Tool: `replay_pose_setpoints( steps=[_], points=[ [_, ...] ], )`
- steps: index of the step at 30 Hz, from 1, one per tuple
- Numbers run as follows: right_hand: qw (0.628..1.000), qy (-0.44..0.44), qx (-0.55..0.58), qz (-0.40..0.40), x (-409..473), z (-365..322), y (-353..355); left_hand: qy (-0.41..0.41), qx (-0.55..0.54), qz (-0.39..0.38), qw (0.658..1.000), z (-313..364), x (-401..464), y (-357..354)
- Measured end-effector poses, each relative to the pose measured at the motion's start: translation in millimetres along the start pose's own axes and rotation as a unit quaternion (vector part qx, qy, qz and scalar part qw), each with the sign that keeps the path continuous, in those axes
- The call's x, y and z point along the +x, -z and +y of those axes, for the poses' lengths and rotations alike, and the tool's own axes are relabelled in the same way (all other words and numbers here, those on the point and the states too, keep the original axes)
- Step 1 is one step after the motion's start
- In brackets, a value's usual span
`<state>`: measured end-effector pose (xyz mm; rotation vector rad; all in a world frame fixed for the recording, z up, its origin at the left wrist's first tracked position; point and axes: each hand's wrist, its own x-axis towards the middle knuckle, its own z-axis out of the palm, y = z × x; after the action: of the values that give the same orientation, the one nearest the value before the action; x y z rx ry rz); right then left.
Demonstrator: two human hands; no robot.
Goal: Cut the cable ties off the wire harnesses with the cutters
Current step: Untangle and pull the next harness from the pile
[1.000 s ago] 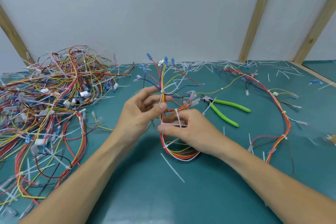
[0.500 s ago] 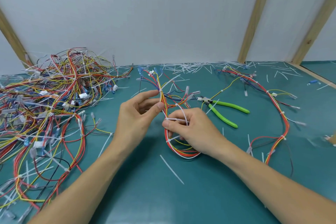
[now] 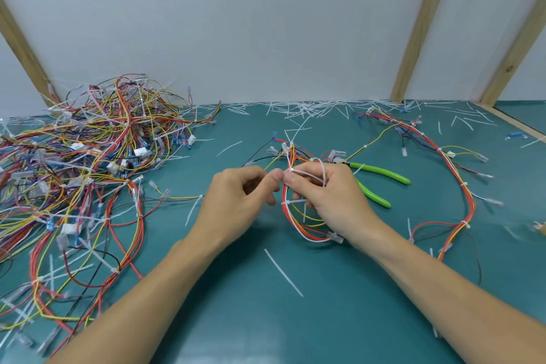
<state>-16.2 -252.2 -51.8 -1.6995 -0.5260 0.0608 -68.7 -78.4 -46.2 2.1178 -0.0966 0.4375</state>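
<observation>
A looped wire harness [image 3: 298, 224] of red, yellow and white wires lies on the green mat in front of me. My right hand [image 3: 328, 195] grips its upper part, with a white cable tie [image 3: 320, 170] looped over the fingers. My left hand [image 3: 239, 201] pinches the wires beside it, thumb tip against the right hand's fingers. Another white tie [image 3: 292, 202] crosses the loop below. The green-handled cutters [image 3: 381, 174] lie on the mat just right of my right hand, untouched.
A big tangled pile of wire harnesses [image 3: 82, 174] fills the left side. Another long harness [image 3: 455, 180] curves along the right. Cut white tie pieces [image 3: 313, 111] litter the mat near the back wall, and one strip [image 3: 283, 272] lies between my forearms.
The harness's upper wire ends have come down from standing upright to lying near the mat. Both hands moved slightly away and now meet thumb to fingers at the tie.
</observation>
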Motion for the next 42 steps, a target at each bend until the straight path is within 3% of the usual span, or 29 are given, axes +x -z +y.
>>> replay_pose_setpoints(
  steps=[6, 13, 27, 34, 39, 42],
  points=[
    [1.000, 0.018, -0.018, 0.015, 0, 0, -3, 0.036, -0.132, -0.111, 0.984, 0, 0, -2],
    [1.000, 0.012, -0.009, 0.007, 2, 1, 0, 0.068, -0.253, -0.187, 0.947, -5, 3, 2],
    [0.999, -0.046, 0.018, 0.017, 3, -8, 4, 0.120, -0.341, -0.008, 0.932, -12, 10, 8],
    [0.994, -0.102, 0.039, 0.016, 1, -8, 1, 0.126, -0.395, -0.050, 0.909, -12, 12, 9],
    [0.991, -0.091, -0.022, -0.092, -4, -6, 1, 0.126, -0.441, -0.060, 0.886, -12, 11, 7],
    [0.989, -0.070, -0.066, -0.109, -6, -5, 1, 0.117, -0.441, -0.076, 0.887, -13, 11, 8]
  ],
)
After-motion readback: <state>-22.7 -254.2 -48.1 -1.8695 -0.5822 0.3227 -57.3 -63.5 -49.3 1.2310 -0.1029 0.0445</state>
